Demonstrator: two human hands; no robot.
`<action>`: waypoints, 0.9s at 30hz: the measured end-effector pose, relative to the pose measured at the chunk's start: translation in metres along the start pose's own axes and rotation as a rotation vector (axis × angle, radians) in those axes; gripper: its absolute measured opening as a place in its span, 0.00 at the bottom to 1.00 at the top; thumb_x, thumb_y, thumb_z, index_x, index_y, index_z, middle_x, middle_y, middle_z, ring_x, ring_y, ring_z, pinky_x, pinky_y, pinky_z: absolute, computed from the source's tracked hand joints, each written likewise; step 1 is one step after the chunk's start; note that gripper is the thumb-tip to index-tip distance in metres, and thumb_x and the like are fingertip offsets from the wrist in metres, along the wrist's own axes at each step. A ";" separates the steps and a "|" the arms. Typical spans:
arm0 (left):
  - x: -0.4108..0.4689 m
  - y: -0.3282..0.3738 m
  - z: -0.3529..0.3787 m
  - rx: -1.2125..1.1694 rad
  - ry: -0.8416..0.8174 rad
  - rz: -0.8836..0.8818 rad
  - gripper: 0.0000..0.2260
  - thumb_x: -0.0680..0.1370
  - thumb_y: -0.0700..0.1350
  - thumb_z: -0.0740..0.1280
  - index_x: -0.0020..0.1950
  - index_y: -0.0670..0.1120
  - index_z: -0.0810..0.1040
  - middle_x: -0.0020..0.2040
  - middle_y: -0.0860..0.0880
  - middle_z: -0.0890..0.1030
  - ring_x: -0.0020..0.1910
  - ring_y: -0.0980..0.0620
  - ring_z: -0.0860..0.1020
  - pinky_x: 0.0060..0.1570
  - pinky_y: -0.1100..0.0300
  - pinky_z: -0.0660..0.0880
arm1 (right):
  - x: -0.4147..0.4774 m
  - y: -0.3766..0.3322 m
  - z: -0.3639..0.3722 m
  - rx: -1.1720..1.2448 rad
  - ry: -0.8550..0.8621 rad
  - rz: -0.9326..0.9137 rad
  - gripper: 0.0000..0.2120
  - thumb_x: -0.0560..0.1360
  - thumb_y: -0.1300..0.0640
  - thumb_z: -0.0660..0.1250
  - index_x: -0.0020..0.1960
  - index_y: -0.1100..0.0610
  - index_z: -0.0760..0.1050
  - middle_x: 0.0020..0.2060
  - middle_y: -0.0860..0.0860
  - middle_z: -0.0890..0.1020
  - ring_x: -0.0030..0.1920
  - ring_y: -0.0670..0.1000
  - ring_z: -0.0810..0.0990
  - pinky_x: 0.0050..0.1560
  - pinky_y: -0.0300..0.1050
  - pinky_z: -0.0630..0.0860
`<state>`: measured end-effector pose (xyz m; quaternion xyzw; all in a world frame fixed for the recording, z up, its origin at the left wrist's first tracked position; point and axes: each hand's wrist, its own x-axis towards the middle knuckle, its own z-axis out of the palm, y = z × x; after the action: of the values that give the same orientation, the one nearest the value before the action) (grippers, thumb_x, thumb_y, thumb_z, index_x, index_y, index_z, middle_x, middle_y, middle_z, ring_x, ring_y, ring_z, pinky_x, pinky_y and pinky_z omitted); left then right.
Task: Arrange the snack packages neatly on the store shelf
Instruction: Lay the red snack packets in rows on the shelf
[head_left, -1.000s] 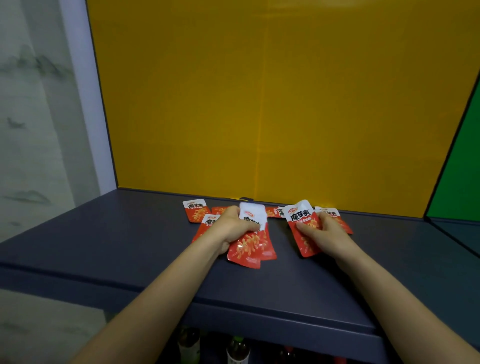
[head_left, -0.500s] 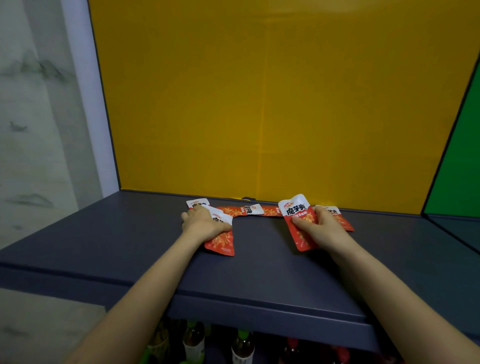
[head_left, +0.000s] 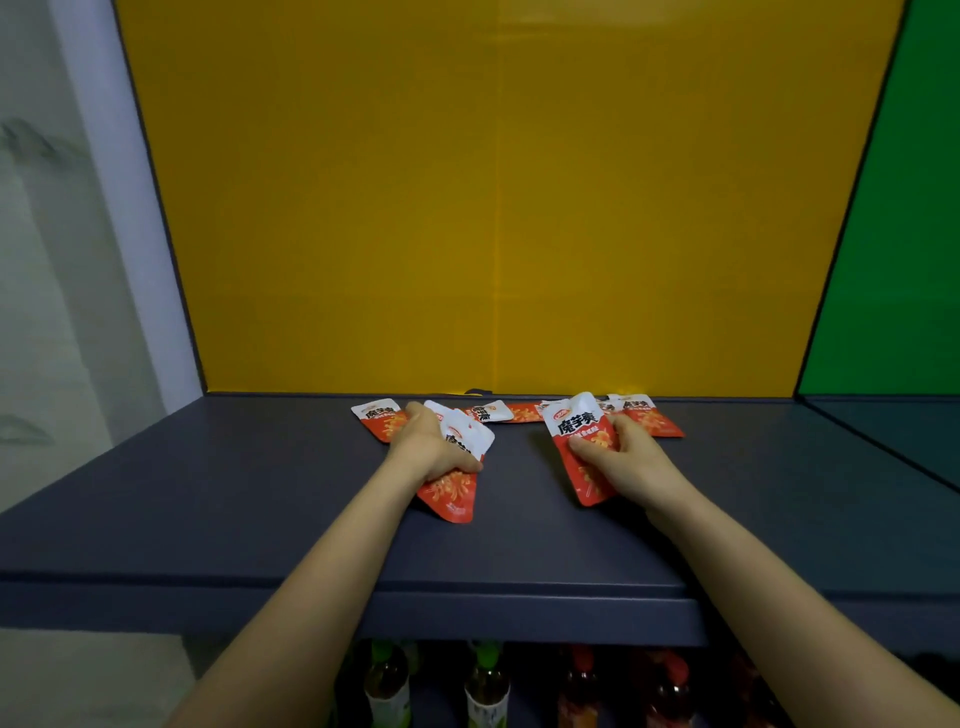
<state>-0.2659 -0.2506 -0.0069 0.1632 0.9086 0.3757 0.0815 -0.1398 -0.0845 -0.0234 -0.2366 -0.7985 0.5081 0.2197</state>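
1. The left packet (head_left: 453, 492) looks bunched inside the left hand (head_left: 434, 448), and its white top is bent over. I judge that a harder squeeze would crease it, and then it would not lie flat in a neat row.
2. The packets look glossy and so probably slippery. The right packet (head_left: 575, 427) is raised and tilted, so it could slip from the right hand (head_left: 629, 458) and fall across the ones behind it.
3. Both hands work just beside the lying packets (head_left: 488, 413) at the back of the shelf (head_left: 208, 493). A careless knuckle or wrist may push these crooked, or under each other, against the yellow back panel (head_left: 467, 208).
4. The front edge is well apart from the hands, so a fall down to the bottles (head_left: 385, 687) below seems less likely, but a sliding packet could reach it.
5. The left hand is closed: its fingers curl over the left packet, with the thumb on the red part. I cannot tell if it holds one packet or two.
6. The right hand is also closed, and it grips the right packet at the red middle, with the thumb across the front.
7. The other packets lie flat in a loose, uneven line along the back panel, some of them overlapping.
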 end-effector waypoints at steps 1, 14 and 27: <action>0.000 -0.001 0.000 -0.024 0.008 0.032 0.38 0.65 0.45 0.78 0.66 0.37 0.60 0.61 0.42 0.74 0.62 0.43 0.73 0.52 0.56 0.70 | -0.003 0.002 -0.002 0.000 0.012 0.003 0.12 0.74 0.52 0.68 0.55 0.54 0.72 0.52 0.54 0.81 0.51 0.53 0.80 0.51 0.46 0.76; -0.032 0.059 0.052 -0.780 -0.288 0.176 0.11 0.68 0.35 0.74 0.46 0.46 0.79 0.42 0.46 0.83 0.31 0.54 0.82 0.30 0.62 0.77 | -0.051 0.037 -0.096 0.165 0.231 0.112 0.13 0.74 0.53 0.69 0.55 0.54 0.70 0.52 0.55 0.81 0.51 0.54 0.81 0.55 0.52 0.78; -0.136 0.218 0.229 -0.901 -0.522 0.239 0.22 0.69 0.36 0.74 0.62 0.40 0.72 0.48 0.42 0.82 0.37 0.49 0.81 0.32 0.58 0.76 | -0.148 0.119 -0.323 0.172 0.504 0.169 0.08 0.77 0.58 0.64 0.55 0.57 0.72 0.40 0.51 0.80 0.36 0.48 0.78 0.35 0.40 0.73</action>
<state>-0.0254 -0.0041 -0.0097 0.3023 0.5817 0.6824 0.3234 0.1866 0.0988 -0.0234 -0.4018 -0.6498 0.5157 0.3878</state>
